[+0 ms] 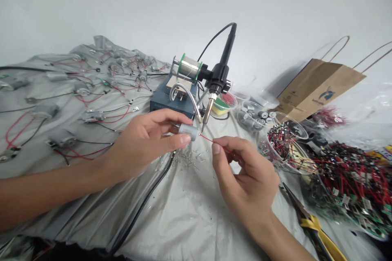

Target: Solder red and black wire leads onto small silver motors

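Between the thumb and fingers of my left hand (147, 142) is a small grey cylindrical motor (188, 131), held on its side. My right hand (245, 171) pinches a thin red wire (206, 137), whose far end meets the motor's right end. Just above that end is the tip of a soldering iron (211, 108), clamped pointing down in a stand. A curved metal solder guide tube (191, 97) ends beside the iron tip. Whether tip and wire touch, I cannot tell. The solder spool (190, 67) sits on the blue soldering station (161, 97) behind.
Several wired motors (63, 138) lie on the grey sheet at left. On the right are a tub of motors (255, 115), a heap of wired circuit boards (352, 183), yellow-handled scissors (315, 228) and a paper bag (318, 85). A black cable (147, 204) crosses the front.
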Demonstrator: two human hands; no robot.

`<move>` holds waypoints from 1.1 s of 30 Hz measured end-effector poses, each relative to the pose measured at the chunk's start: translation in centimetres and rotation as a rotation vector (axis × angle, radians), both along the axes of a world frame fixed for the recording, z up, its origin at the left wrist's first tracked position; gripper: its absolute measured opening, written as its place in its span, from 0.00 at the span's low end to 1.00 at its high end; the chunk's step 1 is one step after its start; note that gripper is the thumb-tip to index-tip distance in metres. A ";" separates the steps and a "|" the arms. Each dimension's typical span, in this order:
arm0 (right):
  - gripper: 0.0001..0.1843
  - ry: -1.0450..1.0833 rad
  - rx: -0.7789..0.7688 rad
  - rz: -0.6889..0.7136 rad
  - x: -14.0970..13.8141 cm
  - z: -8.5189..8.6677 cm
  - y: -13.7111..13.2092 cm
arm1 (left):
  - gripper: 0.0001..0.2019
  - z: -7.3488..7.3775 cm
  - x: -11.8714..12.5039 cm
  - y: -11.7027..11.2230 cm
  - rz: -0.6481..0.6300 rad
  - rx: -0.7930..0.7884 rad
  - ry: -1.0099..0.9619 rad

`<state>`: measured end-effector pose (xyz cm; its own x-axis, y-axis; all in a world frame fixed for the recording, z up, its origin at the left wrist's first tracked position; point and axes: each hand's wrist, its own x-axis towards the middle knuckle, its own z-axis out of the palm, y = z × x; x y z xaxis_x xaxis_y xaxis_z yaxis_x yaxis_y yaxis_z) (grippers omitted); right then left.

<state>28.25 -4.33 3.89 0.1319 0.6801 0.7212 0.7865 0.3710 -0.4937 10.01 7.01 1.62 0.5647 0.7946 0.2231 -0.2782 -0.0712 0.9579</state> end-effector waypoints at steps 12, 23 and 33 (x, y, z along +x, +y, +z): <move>0.06 0.058 -0.005 0.024 0.0 0.1 0.0 | 0.08 0.1 0.1 0.0 -0.043 0.000 -0.039; 0.07 0.045 -0.007 0.029 0.2 0.0 0.0 | 0.08 0.6 -0.1 -0.1 -0.015 0.012 -0.013; 0.06 0.047 -0.016 0.016 0.1 0.1 -0.1 | 0.07 0.5 0.1 -0.1 -0.036 -0.020 -0.041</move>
